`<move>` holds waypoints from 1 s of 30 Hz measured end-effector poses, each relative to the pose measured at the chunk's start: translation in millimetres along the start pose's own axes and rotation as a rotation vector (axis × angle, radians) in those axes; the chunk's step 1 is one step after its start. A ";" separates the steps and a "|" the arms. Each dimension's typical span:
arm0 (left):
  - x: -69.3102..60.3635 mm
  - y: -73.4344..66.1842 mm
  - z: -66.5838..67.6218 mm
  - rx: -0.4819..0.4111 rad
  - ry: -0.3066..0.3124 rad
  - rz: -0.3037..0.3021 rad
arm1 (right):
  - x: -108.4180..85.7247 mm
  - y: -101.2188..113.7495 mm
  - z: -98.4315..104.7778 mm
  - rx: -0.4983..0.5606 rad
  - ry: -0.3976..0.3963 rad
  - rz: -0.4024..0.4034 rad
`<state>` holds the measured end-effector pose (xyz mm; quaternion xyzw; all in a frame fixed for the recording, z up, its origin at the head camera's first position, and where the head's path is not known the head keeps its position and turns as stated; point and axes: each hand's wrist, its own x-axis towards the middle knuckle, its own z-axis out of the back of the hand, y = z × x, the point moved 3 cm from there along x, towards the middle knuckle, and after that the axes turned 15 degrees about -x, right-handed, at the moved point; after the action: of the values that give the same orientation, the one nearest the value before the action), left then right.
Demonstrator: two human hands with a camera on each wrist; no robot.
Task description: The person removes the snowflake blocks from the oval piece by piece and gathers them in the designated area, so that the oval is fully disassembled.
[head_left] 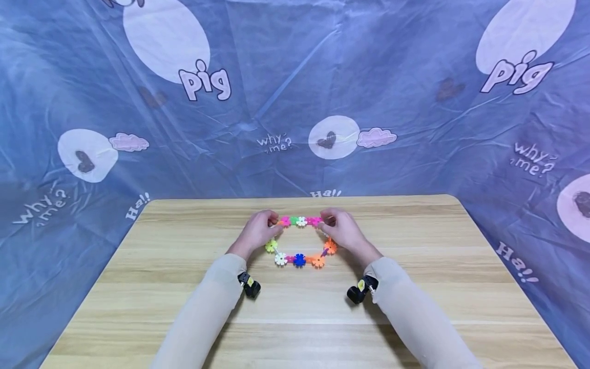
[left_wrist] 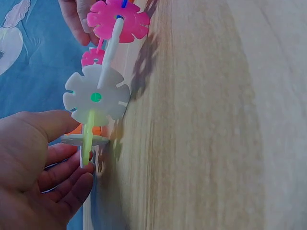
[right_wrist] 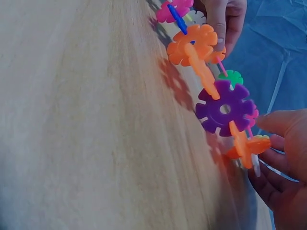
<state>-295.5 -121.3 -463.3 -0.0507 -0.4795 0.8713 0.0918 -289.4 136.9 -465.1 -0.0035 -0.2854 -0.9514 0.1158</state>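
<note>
A closed ring of linked plastic snowflake discs, with a blue disc [head_left: 299,260] at its near side, is held at the far part of the table. My left hand [head_left: 254,233] grips its far left corner. At the far right corner, my right hand [head_left: 344,230] grips it between thumb and fingers. In the left wrist view, a white disc [left_wrist: 96,93] and a pink disc [left_wrist: 118,21] lead away from the left hand. The right wrist view shows a purple disc [right_wrist: 224,108] and an orange disc [right_wrist: 193,45] close to the right hand. Fingers partly hide the held corners.
The ring is over a light wood-grain table [head_left: 299,318]. A blue printed cloth [head_left: 295,92] hangs behind the table and along both sides. Small black cameras [head_left: 251,288] are strapped at both wrists, over pale sleeves [head_left: 203,312].
</note>
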 end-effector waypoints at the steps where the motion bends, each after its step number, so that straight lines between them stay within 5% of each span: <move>1: 0.4 0.3 -0.5 -0.005 0.004 0.006 | 0.5 -0.7 -0.7 0.002 -0.001 -0.004; 20: 3.4 3.5 -6.4 -0.075 -0.011 0.033 | 3.0 -0.9 -13.3 0.018 -0.038 -0.063; 30: -2.6 6.2 -6.6 -0.223 -0.004 0.053 | -0.2 1.1 -12.3 0.078 -0.087 -0.068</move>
<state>-292.4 -119.7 -472.1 -0.0716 -0.5720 0.8148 0.0613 -288.2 129.4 -474.8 -0.0306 -0.3269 -0.9419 0.0711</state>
